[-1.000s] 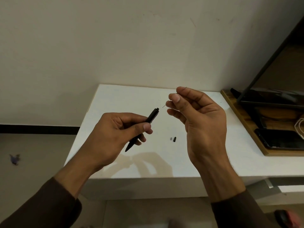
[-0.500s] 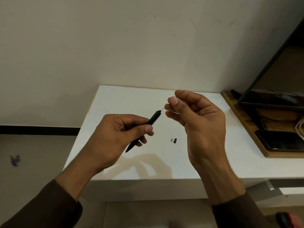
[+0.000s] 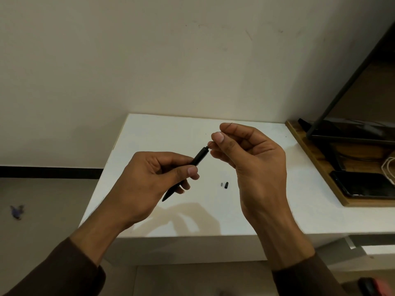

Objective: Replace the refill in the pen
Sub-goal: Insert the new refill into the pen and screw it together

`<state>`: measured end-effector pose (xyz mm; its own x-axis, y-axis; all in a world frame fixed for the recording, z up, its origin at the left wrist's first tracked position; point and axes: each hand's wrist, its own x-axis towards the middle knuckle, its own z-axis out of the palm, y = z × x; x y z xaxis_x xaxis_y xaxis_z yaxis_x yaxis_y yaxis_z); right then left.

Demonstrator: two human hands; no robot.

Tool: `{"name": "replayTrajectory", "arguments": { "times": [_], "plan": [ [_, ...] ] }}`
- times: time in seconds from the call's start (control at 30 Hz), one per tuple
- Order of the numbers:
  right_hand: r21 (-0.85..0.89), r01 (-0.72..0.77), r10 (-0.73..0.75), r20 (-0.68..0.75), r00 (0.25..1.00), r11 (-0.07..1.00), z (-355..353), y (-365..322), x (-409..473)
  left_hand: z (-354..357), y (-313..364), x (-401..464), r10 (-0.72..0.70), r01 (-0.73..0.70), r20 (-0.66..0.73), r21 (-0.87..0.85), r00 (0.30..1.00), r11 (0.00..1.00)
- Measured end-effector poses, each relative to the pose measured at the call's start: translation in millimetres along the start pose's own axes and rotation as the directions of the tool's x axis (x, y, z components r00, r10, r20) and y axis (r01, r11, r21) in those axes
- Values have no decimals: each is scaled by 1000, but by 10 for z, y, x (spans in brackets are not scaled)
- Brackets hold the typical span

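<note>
A white table [image 3: 149, 133] lay under both hands, with one wooden tray [image 3: 303, 146] well off to the right hand's far side, holding at least one dark phone [image 3: 363, 186] and a pale cable [image 3: 388, 167].

The left hand [image 3: 149, 184] was curled round the one black pen [image 3: 197, 161], thumb pressed on top and the barrel angled up toward the right hand, its pointed tip sticking out below the left palm. The right hand [image 3: 248, 159] pinched a very thin refill [image 3: 210, 142] between thumb and forefinger, the other fingers loosely folded beneath.

Over the last second the gap between the two hands closed. A second ago the pen's open end sat clearly apart from the right fingertips, with the refill's fine end showing in the space between; half a second ago that end met the opening; at this moment the pen's open end lay just beside the right thumb, and only a sliver of refill showed between them. That suggests the refill was being fed into the barrel and had gone in some way, though how far could not be told, as the fingers hid most of it.

Two small loose parts [image 3: 224, 185] lay on the table between the hands and nearer the right wrist, one grey and one black, just beside each other. They were probably the pen's end pieces, waiting to be refitted.
</note>
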<state>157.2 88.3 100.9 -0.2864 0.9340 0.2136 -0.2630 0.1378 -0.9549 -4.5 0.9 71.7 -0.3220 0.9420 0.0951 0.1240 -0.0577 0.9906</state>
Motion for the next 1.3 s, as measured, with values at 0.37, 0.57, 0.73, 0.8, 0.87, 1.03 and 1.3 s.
{"name": "replayTrajectory", "arguments": {
  "times": [0.37,0.57,0.73,0.8,0.87,1.03,1.3],
  "plan": [
    [-204,112,-102,59,993,973,30,23,-37,-2,16,1,1,-1,-7,8,1000,1000],
    [-215,141,-135,44,990,966,26,17,-36,-7,15,-4,-5,5,-6,-10,1000,1000],
    [-231,123,-116,43,992,965,26,36,-36,-5,5,6,-2,2,-5,-3,1000,1000],
    [-225,124,-119,34,992,966,20,27,-33,-1,1,7,-5,5,-2,-5,1000,1000],
    [-214,130,-129,20,991,968,16,12,-29,7,3,5,-10,10,1,-7,1000,1000],
    [-243,118,-116,23,993,963,23,43,-33,14,0,8,-5,5,2,-12,1000,1000],
    [-298,133,-125,46,991,945,21,69,-32,4,4,10,4,-4,-3,-15,1000,1000]
  ]
}}
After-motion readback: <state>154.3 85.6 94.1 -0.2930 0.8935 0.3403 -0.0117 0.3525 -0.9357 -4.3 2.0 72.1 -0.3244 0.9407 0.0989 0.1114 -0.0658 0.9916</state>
